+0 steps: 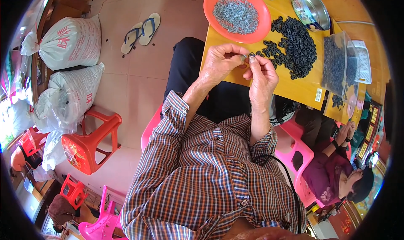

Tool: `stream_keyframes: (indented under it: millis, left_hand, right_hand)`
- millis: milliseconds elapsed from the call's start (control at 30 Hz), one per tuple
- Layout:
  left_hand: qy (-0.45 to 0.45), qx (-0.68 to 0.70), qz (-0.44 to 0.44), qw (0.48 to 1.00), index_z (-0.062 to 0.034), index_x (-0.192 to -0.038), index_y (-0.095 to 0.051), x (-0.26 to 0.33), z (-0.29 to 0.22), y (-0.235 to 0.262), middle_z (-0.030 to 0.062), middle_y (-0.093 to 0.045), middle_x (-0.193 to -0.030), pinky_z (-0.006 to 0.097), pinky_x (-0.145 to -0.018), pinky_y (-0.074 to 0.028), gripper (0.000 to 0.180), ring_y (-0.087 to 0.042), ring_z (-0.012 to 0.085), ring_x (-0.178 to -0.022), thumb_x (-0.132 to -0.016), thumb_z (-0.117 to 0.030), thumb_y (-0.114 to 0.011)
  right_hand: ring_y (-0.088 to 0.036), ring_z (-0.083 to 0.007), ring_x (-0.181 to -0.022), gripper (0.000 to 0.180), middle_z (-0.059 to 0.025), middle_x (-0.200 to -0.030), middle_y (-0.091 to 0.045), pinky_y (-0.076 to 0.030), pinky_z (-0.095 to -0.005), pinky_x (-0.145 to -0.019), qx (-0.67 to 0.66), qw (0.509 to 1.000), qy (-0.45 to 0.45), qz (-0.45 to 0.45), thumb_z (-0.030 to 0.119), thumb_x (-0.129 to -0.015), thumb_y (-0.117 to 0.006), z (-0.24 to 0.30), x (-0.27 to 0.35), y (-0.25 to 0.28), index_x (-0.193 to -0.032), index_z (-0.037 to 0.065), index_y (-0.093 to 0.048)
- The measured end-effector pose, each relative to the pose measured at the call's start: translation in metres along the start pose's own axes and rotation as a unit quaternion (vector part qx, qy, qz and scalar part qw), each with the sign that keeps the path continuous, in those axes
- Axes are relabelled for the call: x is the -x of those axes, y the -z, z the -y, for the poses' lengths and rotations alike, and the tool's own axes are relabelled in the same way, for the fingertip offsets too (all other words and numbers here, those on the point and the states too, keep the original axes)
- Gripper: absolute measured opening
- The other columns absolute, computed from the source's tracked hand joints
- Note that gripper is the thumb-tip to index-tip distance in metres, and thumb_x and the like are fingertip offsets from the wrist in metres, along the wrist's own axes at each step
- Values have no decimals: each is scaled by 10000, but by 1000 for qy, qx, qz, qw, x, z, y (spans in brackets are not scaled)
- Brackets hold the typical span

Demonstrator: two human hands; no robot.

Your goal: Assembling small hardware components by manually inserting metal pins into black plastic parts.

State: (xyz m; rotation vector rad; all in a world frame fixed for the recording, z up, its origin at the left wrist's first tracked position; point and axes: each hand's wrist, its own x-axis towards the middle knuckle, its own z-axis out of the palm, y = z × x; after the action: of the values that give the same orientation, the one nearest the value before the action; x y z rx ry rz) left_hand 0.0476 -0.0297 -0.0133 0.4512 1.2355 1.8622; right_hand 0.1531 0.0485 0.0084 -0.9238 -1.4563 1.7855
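Above the near edge of the yellow table (304, 88), my two hands meet fingertip to fingertip. My left hand (219, 64) is closed in a pinch on a small thin silver pin (244, 56), mostly hidden by the fingers. My right hand (261, 74) pinches a small dark ring-like piece (251, 54) between thumb and forefinger, touching the pin's end. Just beyond them stands an orange-red plastic bowl (267, 26) holding a heap of thin silver pins (235, 15). To its right a pile of small black ring-like pieces (298, 48) spreads over the tabletop.
A clear plastic box (336, 67) with more dark pieces and a round tin (317, 9) stand at the table's right. Another person (332, 172) sits to the right. White sacks (71, 42), a red stool (90, 139) and flip-flops (148, 29) are on the left.
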Motion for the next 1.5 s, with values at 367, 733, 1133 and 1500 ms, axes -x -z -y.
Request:
stream_keyframes:
  millis: [367, 733, 1133, 1500]
  left_hand:
    - [29, 22, -24, 999, 61, -1024, -647, -1, 1, 1, 72, -670, -892, 246, -734, -547, 179, -649, 117, -788, -860, -1, -610]
    - [7, -28, -35, 999, 56, -1030, -645, -1, 6, 0, 71, -669, -873, 248, -705, -561, 176, -647, 109, -758, -867, -8, -627]
    - [-75, -228, -47, 970, 37, -986, -669, 1, 15, -3, 89, -680, -834, 265, -658, -533, 156, -655, 143, -717, -843, -7, -623]
    - [-271, -536, -89, 795, -14, -892, -629, -7, 7, -4, 143, -559, -859, 408, -614, -507, 149, -601, 323, -801, -744, -17, -626]
  right_hand:
    - [-505, -62, -515, 135, -14, -728, -609, -402, -183, -499, 156, 988, -5, -8, 112, -882, -648, -3, -5, 12, -944, -6, -628]
    - [-504, -50, -543, 138, -42, -809, -652, -406, -176, -522, 62, 998, -20, 9, 114, -880, -653, 2, -6, 11, -950, -2, -625]
    - [-518, -50, -561, 124, -7, -775, -622, -404, -177, -530, 76, 997, 12, 4, 99, -876, -658, -5, -8, 7, -947, -2, -642]
    - [-506, -49, -530, 129, 8, -705, -591, -396, -184, -505, 126, 992, -6, -25, 121, -890, -644, -18, -11, 16, -930, 0, -625]
